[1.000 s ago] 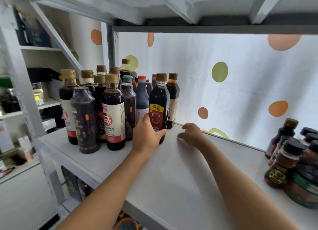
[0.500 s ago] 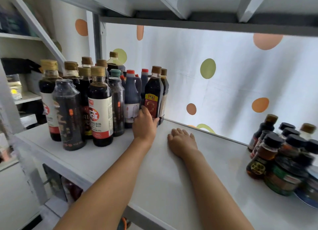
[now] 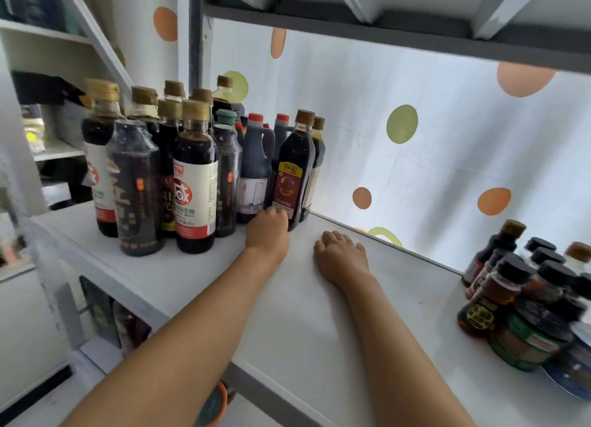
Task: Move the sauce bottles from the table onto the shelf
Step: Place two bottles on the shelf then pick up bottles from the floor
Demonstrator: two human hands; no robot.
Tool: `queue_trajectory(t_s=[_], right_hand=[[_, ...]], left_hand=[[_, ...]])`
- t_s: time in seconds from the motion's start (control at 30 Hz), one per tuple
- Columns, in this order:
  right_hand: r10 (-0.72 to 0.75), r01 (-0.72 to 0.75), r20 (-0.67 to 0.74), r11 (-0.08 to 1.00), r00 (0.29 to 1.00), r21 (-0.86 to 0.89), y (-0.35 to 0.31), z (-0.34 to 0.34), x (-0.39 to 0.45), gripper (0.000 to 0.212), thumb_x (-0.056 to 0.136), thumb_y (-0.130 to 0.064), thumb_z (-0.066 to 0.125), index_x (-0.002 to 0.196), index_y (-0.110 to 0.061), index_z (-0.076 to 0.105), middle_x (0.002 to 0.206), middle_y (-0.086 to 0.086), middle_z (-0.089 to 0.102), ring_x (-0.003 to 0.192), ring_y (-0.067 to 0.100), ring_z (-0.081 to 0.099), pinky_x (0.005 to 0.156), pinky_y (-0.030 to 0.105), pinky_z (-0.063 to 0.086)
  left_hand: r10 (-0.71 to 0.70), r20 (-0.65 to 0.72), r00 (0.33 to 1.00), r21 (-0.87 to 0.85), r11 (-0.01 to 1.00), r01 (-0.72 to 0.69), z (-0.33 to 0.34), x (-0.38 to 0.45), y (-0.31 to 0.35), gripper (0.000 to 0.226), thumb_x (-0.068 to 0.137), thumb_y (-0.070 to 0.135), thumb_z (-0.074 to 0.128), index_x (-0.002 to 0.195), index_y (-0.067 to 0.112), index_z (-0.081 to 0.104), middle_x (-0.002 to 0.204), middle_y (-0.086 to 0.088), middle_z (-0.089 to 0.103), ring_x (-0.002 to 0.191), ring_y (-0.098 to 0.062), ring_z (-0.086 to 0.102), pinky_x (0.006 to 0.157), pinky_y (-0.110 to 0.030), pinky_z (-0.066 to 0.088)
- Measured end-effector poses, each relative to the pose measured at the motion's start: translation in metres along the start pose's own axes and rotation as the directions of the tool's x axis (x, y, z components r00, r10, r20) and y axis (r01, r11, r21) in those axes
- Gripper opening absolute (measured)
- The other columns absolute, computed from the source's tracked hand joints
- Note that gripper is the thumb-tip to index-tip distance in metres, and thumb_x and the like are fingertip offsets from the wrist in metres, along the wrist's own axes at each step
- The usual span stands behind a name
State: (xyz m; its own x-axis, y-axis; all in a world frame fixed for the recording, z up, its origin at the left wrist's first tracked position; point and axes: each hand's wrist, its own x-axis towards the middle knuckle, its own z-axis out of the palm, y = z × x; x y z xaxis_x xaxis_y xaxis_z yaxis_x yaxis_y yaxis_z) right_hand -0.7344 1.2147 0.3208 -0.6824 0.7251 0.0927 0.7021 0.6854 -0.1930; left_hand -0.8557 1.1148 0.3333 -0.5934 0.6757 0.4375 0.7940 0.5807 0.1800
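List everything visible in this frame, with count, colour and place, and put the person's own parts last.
shelf: one, white board, across the middle.
tall sauce bottles: a crowded group, exact count unclear; dark contents, mostly tan caps, a few red; left rear of the shelf.
red-label bottle: one, dark with a brown cap, at the group's right edge.
small bottles and jars: a cluster, count unclear; dark, black caps; right end of the shelf.
dotted backdrop: one, white with green and orange dots, behind the shelf.
left hand: against the base of the red-label bottle.
right hand: palm down, flat on the shelf, holding nothing.
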Motion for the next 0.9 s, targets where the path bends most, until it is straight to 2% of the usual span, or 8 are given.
queue_trajectory(t_s=[0.1, 0.23, 0.4, 0.5, 0.57, 0.7, 0.77, 0.9], right_hand=[[0.013, -0.013, 0.052, 1.000, 0.999, -0.012, 0.000, -0.005, -0.007, 0.048, 0.103, -0.037, 0.022, 0.143, -0.018, 0.040, 0.157, 0.004, 0.033, 0.147, 0.022, 0.026, 0.120, 0.048, 0.016], [0.092, -0.088, 0.061, 0.994, 0.994, -0.058, -0.015, -0.011, -0.030, 0.050, 0.103, -0.036, 0.020, 0.143, -0.015, 0.040, 0.155, 0.009, 0.035, 0.145, 0.024, 0.028, 0.118, 0.050, 0.019], [-0.041, 0.045, 0.153, 0.999, 0.987, -0.022, -0.063, -0.006, -0.100, 0.059, 0.106, -0.045, 0.018, 0.159, -0.021, 0.004, 0.167, 0.001, -0.001, 0.153, 0.014, -0.003, 0.124, 0.038, 0.001], [-0.153, 0.165, 0.221, 0.986, 0.963, -0.037, -0.105, 0.000, -0.139, 0.059, 0.106, -0.046, 0.016, 0.159, -0.023, 0.003, 0.166, -0.003, -0.002, 0.152, 0.010, -0.004, 0.123, 0.035, 0.000], [-0.192, 0.209, 0.243, 0.977, 0.951, -0.046, -0.129, 0.002, -0.163, 0.057, 0.107, -0.044, 0.015, 0.159, -0.023, 0.003, 0.166, -0.004, -0.003, 0.152, 0.009, -0.005, 0.123, 0.035, -0.001], [-0.346, 0.356, 0.136, 0.933, 0.928, -0.056, -0.180, 0.011, -0.222, 0.058, 0.105, -0.047, 0.011, 0.158, -0.027, 0.001, 0.164, -0.009, -0.006, 0.150, 0.003, -0.010, 0.122, 0.029, -0.005], [-0.501, 0.509, 0.097, 0.856, 0.860, -0.091, -0.215, 0.031, -0.248, 0.059, 0.104, -0.048, 0.009, 0.158, -0.028, 0.000, 0.163, -0.010, -0.009, 0.148, 0.002, -0.015, 0.122, 0.029, -0.009], [-0.662, 0.679, 0.152, 0.718, 0.734, -0.157, -0.276, 0.094, -0.276, 0.061, 0.103, -0.049, 0.006, 0.157, -0.024, -0.005, 0.163, -0.006, -0.013, 0.149, 0.007, -0.019, 0.123, 0.033, -0.012]], left_hand=[[0.175, 0.196, 0.965, 0.073, 0.979, -0.193, -0.012, -0.015, 0.004, 0.032, 0.096, 0.005, 0.038, 0.124, 0.007, 0.054, 0.129, -0.013, 0.052, 0.117, -0.031, 0.050, 0.089, -0.039, 0.045], [0.226, 0.333, 0.915, -0.051, 0.974, -0.222, -0.042, -0.063, -0.020, 0.030, 0.100, 0.017, 0.032, 0.120, 0.010, 0.053, 0.128, -0.014, 0.052, 0.117, -0.031, 0.049, 0.093, -0.041, 0.041], [0.218, 0.195, 0.956, -0.254, 0.953, -0.165, -0.074, -0.147, -0.072, 0.023, 0.097, 0.027, 0.038, 0.091, 0.015, 0.057, 0.109, -0.007, 0.062, 0.102, -0.026, 0.055, 0.090, -0.037, 0.041], [0.242, 0.021, 0.970, -0.243, 0.943, -0.229, -0.072, -0.197, -0.102, 0.050, 0.097, 0.036, 0.021, 0.115, 0.015, 0.063, 0.126, -0.003, 0.061, 0.127, -0.024, 0.048, 0.114, -0.041, 0.022], [0.224, -0.031, 0.974, -0.177, 0.958, -0.226, -0.069, -0.228, -0.123, 0.063, 0.096, 0.039, 0.012, 0.138, 0.014, 0.052, 0.147, -0.007, 0.048, 0.142, -0.026, 0.035, 0.117, -0.048, 0.018], [0.138, -0.031, 0.990, -0.046, 0.989, -0.139, -0.067, -0.281, -0.170, 0.055, 0.098, 0.033, 0.021, 0.147, 0.014, 0.040, 0.154, -0.011, 0.037, 0.145, -0.027, 0.029, 0.115, -0.053, 0.027], [0.068, -0.023, 0.997, -0.053, 0.996, -0.069, -0.066, -0.307, -0.199, 0.055, 0.098, 0.031, 0.023, 0.147, 0.011, 0.039, 0.152, -0.013, 0.039, 0.144, -0.029, 0.031, 0.116, -0.052, 0.027], [-0.121, 0.090, 0.989, -0.024, 0.992, 0.124, -0.065, -0.353, -0.252, 0.059, 0.101, 0.033, 0.012, 0.154, 0.007, 0.011, 0.162, -0.013, 0.009, 0.151, -0.027, 0.001, 0.122, -0.043, 0.002]])
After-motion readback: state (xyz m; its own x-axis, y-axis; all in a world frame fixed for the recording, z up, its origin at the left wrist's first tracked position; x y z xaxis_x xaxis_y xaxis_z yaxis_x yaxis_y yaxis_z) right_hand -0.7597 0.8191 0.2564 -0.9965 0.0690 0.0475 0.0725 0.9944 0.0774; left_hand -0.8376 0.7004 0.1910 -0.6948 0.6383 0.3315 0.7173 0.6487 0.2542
